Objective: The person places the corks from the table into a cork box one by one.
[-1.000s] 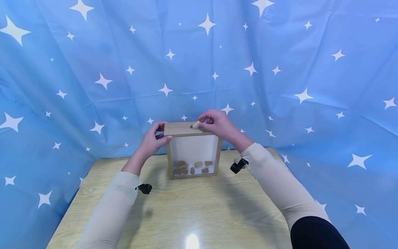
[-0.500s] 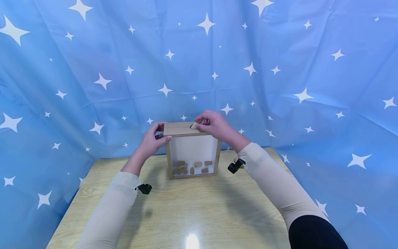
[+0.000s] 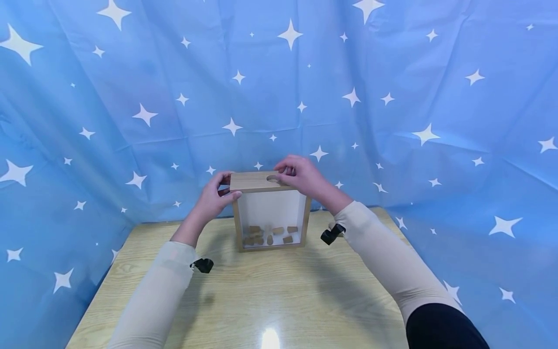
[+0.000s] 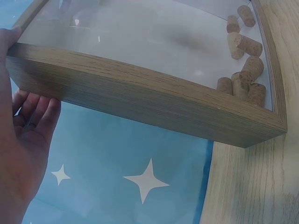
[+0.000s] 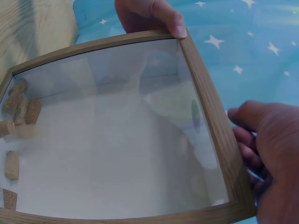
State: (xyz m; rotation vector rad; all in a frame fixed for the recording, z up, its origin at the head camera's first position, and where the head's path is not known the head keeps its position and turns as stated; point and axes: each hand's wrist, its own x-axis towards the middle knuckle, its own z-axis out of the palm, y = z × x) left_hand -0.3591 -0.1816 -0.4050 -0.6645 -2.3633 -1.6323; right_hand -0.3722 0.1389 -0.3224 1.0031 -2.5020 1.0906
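Observation:
A shadow box point(image 3: 248, 182) with a wooden frame and clear front stands upright on the table. My left hand point(image 3: 209, 199) grips its top left corner, thumb at the front and fingers behind. Over the round hole point(image 3: 272, 179) in the top is my right hand point(image 3: 305, 177), thumb and fingertips beside the opening, with no cork visible between them. Inside, several wine corks point(image 4: 252, 67) lie along the bottom. The right wrist view shows corks point(image 5: 32, 112) there too, along with a pale brown blur point(image 5: 30, 131) near them.
The wooden table point(image 3: 261, 295) reaches toward me, with a light glare near its front. A blue curtain point(image 3: 261, 72) with white stars hangs behind the box and at both sides. Black wrist cameras point(image 3: 203, 265) sit on both sleeves.
The cork pinched in my right hand tipped into the hole and left the fingers; the hole now shows uncovered. My right hand shifted slightly left. The left hand and the box stayed put.

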